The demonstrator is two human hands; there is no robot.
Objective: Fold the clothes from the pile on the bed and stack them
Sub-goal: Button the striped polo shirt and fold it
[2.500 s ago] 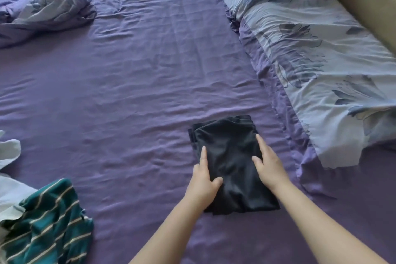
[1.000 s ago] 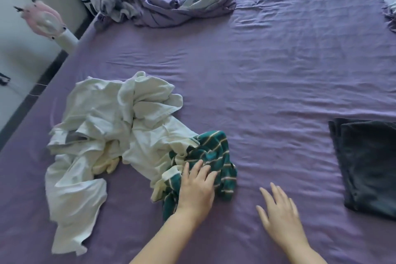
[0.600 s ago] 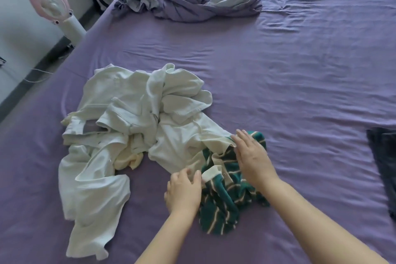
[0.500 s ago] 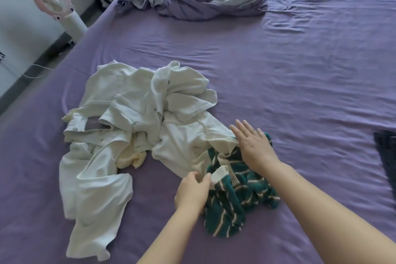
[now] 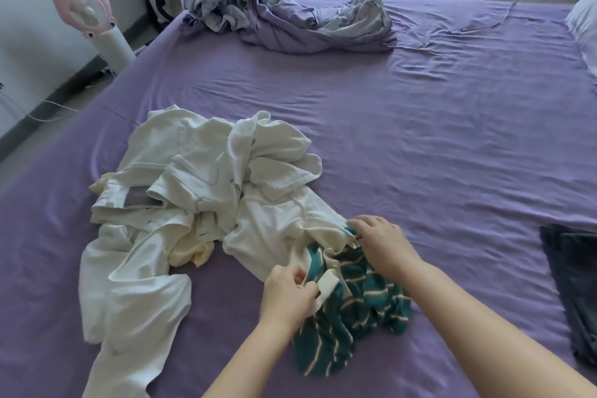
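Bed [image 5: 420,139]: purple sheet, wrinkled, fills most of the view. Lying on it: heap of white clothes [image 5: 193,203] left of centre; green striped top [image 5: 355,310] at the heap's near-right edge, partly under the white fabric; folded dark garment [image 5: 575,284] at the right edge, well apart from the heap; bunched purple and grey bedding [image 5: 290,22] at the far side; thin cable [image 5: 491,22] far right; pillow [image 5: 584,26] at the far-right corner, cut off by the frame.
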